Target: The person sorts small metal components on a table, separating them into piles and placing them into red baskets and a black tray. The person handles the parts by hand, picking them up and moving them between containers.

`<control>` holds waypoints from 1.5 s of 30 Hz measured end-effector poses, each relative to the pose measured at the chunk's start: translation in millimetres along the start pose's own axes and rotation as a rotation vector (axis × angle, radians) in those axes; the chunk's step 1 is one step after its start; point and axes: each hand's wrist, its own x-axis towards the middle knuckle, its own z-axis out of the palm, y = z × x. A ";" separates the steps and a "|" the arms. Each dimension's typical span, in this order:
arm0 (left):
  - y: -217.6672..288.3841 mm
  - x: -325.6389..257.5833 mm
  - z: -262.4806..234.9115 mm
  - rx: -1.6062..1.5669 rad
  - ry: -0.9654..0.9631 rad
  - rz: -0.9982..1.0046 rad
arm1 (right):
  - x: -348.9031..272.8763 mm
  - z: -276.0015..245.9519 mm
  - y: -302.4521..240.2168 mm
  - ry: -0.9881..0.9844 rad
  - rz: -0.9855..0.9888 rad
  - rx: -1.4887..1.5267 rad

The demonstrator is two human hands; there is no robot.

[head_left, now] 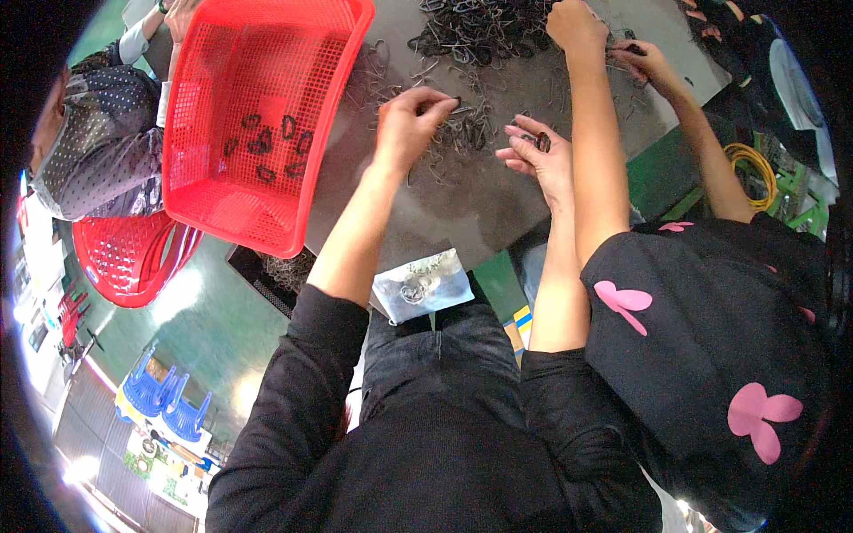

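Observation:
My left hand (pixel 410 126) reaches over the grey table (pixel 480 213), thumb and forefinger pinched on a small dark piece (pixel 457 102). Its shape is mostly hidden by the fingertips. My right hand (pixel 544 160) is turned partly palm up, fingers curled around small dark oval links (pixel 542 141). Between the hands lies a loose scatter of thin wire hooks and dark metal pieces (pixel 469 133). To the left, a red mesh basket (pixel 306 200) holds several dark oval links (pixel 263 139) on its bottom.
A large heap of dark metal pieces (pixel 484 31) covers the far table. At right, a co-worker's bare arms (pixel 600 151) cross close beside my right arm. Another person (pixel 107 142) sits beyond the basket. A small printed packet (pixel 422 286) lies over my lap by the table edge.

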 end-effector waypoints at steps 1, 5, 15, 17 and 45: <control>-0.9 0.2 -8.4 -0.183 -0.139 -0.293 | 2.9 -2.9 6.7 0.021 -0.009 -0.083; -14.9 -13.9 -29.6 -0.252 -0.116 -0.336 | 9.3 8.4 14.6 -0.005 -0.030 -0.128; -19.2 -39.6 -50.9 -0.553 -0.261 -0.524 | 12.8 18.8 25.8 0.041 -0.090 -0.278; -7.9 -50.9 -54.4 -0.704 -0.289 -0.596 | 7.0 20.7 25.3 -0.022 -0.061 -0.045; -32.8 -52.7 -30.0 0.580 0.251 -0.126 | 68.4 118.7 18.1 0.285 -0.927 -1.061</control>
